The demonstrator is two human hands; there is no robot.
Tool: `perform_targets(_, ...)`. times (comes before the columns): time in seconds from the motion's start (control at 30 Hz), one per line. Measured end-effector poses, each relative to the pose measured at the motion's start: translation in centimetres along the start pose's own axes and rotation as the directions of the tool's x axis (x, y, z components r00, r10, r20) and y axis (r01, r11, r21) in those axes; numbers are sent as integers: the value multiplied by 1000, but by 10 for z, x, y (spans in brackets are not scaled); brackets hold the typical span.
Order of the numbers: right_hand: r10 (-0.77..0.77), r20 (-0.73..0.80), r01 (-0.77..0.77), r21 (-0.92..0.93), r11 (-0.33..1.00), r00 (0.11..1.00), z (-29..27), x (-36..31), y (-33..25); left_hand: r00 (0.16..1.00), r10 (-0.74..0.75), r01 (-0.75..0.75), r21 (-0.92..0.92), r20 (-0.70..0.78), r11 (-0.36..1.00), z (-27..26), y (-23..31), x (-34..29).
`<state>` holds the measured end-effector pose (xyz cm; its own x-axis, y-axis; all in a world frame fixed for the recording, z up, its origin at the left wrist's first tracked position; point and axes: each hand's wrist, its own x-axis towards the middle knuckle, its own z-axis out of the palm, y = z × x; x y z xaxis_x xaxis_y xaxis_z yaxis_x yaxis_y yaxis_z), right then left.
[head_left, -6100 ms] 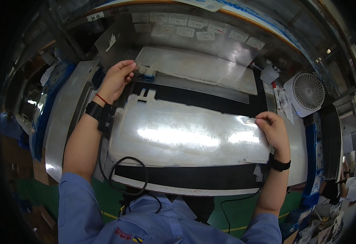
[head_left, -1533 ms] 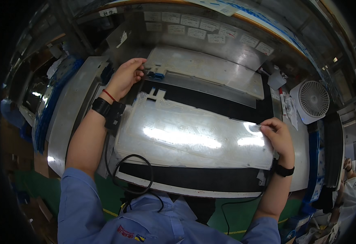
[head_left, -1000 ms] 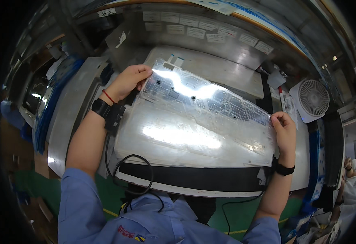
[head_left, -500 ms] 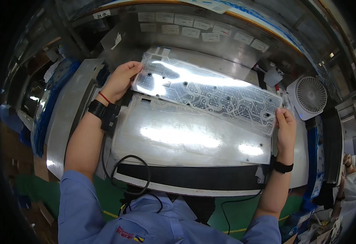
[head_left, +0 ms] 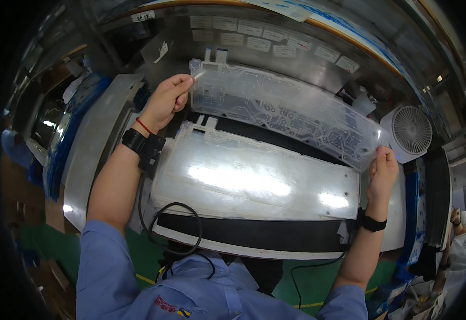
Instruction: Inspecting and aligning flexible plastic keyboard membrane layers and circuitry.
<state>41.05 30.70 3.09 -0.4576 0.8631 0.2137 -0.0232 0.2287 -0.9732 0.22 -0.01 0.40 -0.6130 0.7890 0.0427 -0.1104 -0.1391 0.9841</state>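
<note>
I hold the clear circuit sheet (head_left: 291,109) lifted over the white panel (head_left: 254,178) on the table (head_left: 254,237) — left hand (head_left: 166,101) pinching its left corner, right hand (head_left: 383,173) clamped on its right corner. It looks thin, floppy, crease-prone — best gripped by the edges.

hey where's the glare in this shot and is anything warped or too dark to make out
Head view: bright glare patches on the flat shiny sheet below the clear sheet held by the left hand and right hand; fisheye bends the bench edges; corners are black, and the white fan stays clear.
</note>
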Motion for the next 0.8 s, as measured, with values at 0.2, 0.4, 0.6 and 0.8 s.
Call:
perform_targets(0.2, -72, -39, 77, 158, 985, 997, 0, 2, 2, 1000, 22, -22, -129, -2, 991, 8, 3, -4)
perform_targets(0.4, -51, 41, 49, 48, 998, 998, 8, -1, -3, 999, -20, 28, 236, -36, 971, 16, 2, -4)
perform_targets(0.6, -120, 51, 122, -31, 992, 991, 2, 4, 8, 993, -115, 119, 271, -30, 955, 14, 0, 0)
perform_targets(0.8, 47, 50, -43, -75, 996, 998, 12, -2, -9, 991, -92, 99, 68, -95, 993, -5, -9, 3)
